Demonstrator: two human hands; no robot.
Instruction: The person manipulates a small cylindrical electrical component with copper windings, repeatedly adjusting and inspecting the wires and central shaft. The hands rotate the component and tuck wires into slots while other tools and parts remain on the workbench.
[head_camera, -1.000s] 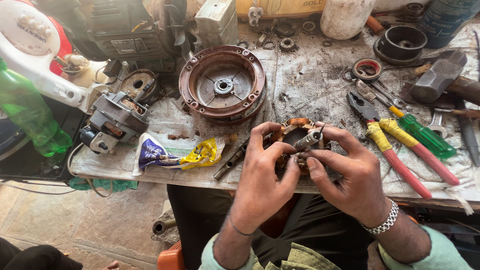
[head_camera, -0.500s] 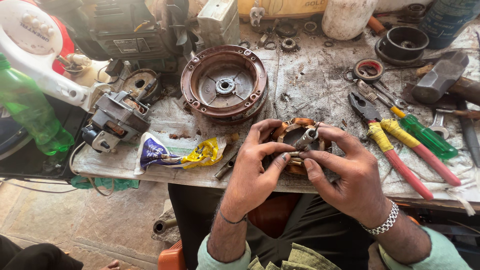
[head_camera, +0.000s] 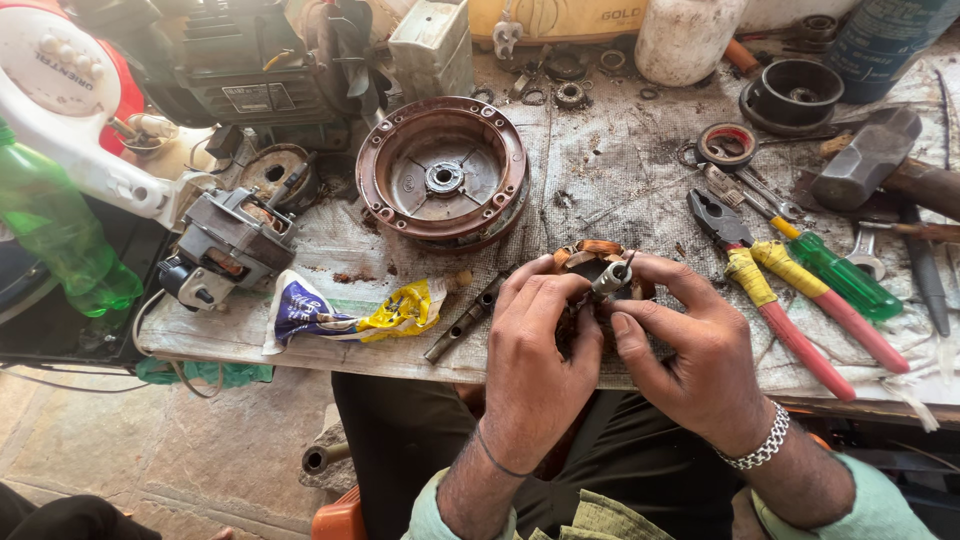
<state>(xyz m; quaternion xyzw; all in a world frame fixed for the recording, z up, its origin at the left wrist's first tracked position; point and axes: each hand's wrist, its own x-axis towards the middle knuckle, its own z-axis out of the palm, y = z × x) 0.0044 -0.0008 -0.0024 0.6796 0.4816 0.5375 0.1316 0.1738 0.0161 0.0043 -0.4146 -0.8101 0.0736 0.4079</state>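
Copper-wound coil (head_camera: 590, 262) sits at the desk's (head_camera: 610, 170) near edge, clasped by both our hands: left hand (head_camera: 535, 360) and right hand (head_camera: 695, 350) curl around it. Rusty drum (head_camera: 443, 172) lies at eleven o'clock.

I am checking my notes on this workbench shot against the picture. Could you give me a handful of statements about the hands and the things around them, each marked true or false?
1. Both hands, the left hand and the right hand, are on the copper-wound motor part. True.
2. The pliers with red handles are held in the right hand. False: they lie on the bench to the right of the hands.
3. The round rusty housing lies on the bench beyond the hands. True.
4. The green plastic bottle stands at the right edge of the bench. False: it is at the far left.
5. The right wrist wears a metal chain bracelet. True.
6. The hammer head rests on the rusty housing. False: it lies far right, apart from it.
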